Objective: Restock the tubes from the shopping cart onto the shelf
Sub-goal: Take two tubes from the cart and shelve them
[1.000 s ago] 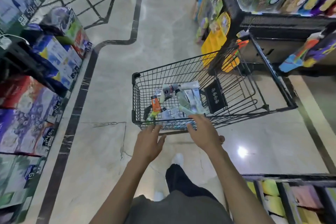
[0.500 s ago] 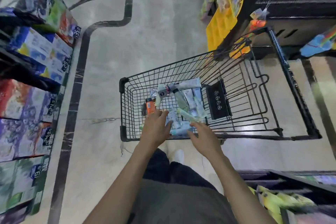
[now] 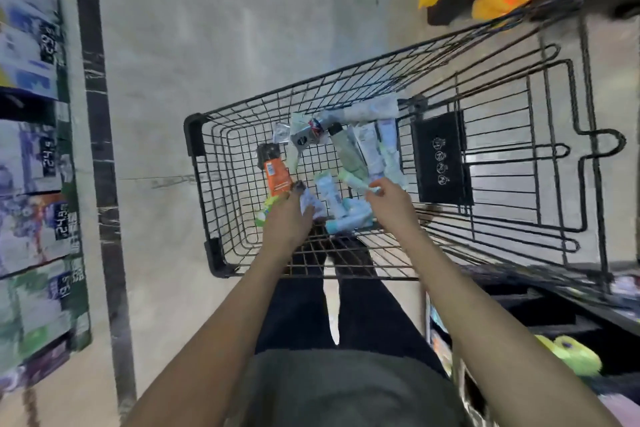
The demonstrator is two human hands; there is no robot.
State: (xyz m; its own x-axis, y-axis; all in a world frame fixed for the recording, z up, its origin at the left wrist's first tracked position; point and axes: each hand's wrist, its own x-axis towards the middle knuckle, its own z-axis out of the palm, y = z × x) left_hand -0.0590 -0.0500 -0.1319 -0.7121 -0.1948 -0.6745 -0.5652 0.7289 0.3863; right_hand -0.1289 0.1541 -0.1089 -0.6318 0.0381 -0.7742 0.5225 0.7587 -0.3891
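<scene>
Both hands are down in the black wire shopping cart [image 3: 207, 184], w/ a pile of tubes on its floor. The left hand [image 3: 287, 222] lies flat, fingers straight, on a crinkly white packet [image 3: 310, 206], right next to the orange tube w/ black cap [image 3: 275, 172] and a green-white tube [image 3: 265, 213]. The right hand [image 3: 389, 201] pinches the end of a pale green tube [image 3: 356, 180]. More white & teal tubes [image 3: 346, 222] lie btw the hands. A black flap w/ white icons [image 3: 441, 158] sits at the cart's right. Picture is blurry. Boxes w/ price tags [image 3: 34, 163] line the left shelf.
</scene>
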